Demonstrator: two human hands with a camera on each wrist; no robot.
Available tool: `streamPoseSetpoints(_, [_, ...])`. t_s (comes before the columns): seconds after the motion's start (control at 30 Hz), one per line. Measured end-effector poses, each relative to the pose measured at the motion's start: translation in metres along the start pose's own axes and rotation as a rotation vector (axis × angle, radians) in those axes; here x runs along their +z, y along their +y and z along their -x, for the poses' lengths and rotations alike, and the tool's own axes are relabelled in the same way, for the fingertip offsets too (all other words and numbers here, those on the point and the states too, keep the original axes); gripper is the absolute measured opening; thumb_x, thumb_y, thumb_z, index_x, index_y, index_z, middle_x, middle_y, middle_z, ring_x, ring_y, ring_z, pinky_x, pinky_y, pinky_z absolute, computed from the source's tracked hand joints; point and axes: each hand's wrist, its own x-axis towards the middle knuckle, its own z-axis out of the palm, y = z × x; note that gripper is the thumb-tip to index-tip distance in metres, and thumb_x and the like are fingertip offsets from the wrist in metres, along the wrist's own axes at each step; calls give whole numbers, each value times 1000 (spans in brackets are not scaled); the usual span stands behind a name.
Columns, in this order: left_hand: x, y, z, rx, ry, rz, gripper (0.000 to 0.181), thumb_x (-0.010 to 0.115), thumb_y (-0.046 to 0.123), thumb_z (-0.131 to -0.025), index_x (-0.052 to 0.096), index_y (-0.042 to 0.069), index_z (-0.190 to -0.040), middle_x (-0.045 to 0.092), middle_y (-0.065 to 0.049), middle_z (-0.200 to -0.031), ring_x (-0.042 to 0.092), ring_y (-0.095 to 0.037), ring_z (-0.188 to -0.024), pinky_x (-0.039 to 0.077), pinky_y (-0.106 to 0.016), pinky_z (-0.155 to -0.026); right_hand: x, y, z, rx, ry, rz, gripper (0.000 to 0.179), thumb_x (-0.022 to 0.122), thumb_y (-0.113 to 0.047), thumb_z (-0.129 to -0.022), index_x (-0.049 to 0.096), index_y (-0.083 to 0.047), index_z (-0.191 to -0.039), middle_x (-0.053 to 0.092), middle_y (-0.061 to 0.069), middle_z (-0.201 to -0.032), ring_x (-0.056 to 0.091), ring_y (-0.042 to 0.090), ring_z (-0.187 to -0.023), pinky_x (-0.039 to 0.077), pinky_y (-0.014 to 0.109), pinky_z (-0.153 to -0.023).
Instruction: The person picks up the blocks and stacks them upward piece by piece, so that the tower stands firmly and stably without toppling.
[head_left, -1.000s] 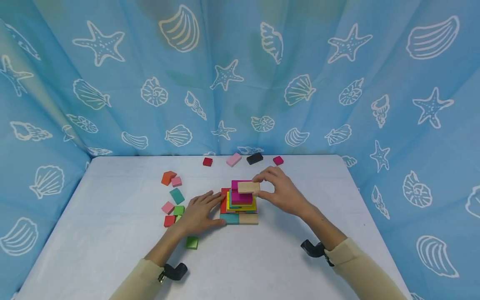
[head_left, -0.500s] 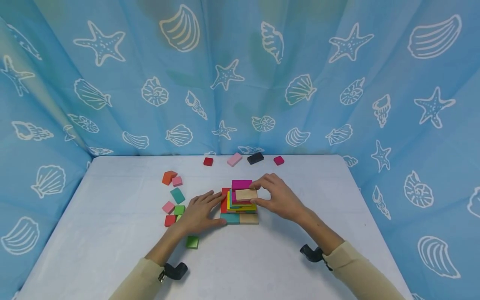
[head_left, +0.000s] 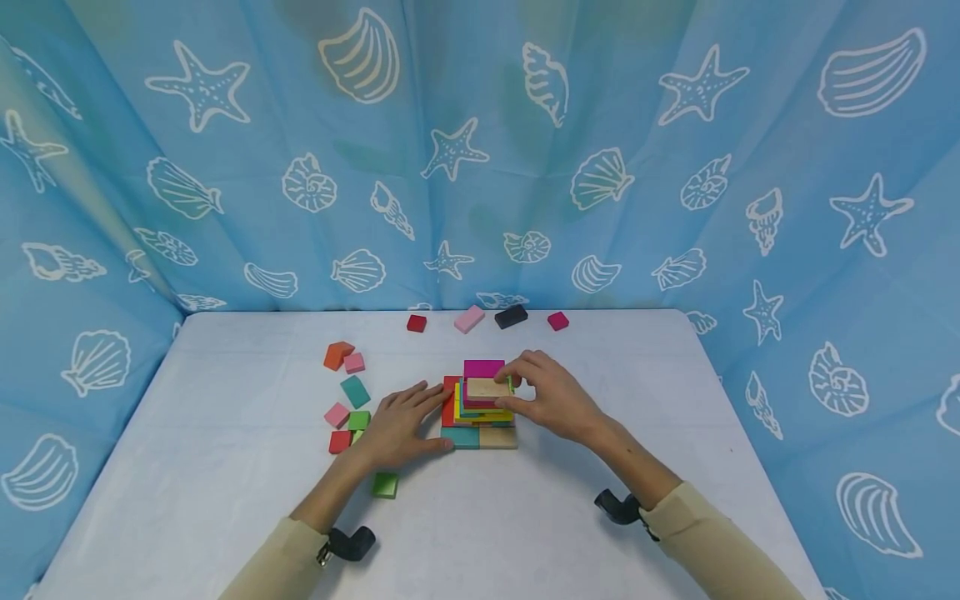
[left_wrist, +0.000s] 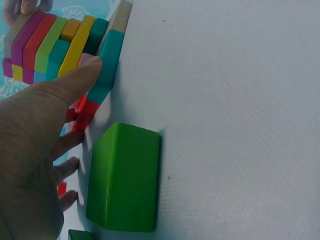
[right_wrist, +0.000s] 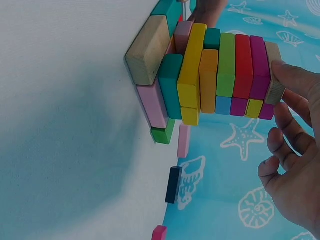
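The right hand pinches a plain wooden block between thumb and fingers at the top of a stack of coloured blocks; in the right wrist view the block lies flat against the magenta block beneath. Red, light green, orange and yellow layers follow downward. The left hand grips nothing: its fingers are spread at the stack's left side, the thumb touching a teal block in the bottom layer, next to the red block.

Just beside the left forearm lies a loose green block. Farther left sits a scatter of orange, pink, teal, green and red blocks. Along the far edge of the white surface are red, pink, black and magenta pieces. A blue shell-patterned curtain hangs behind.
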Motion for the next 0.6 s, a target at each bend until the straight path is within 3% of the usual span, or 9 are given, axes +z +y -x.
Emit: streamPoseSetpoints(0.6, [0, 0, 0, 3, 1, 0, 94, 77, 55, -81, 32, 29, -159, 37, -1, -161, 24, -29, -152, 24, -63, -117, 3, -5, -2, -7, -12, -36, 36, 83, -28, -85, 68, -21, -116, 55, -8, -91, 53, 11, -94, 54, 30, -80])
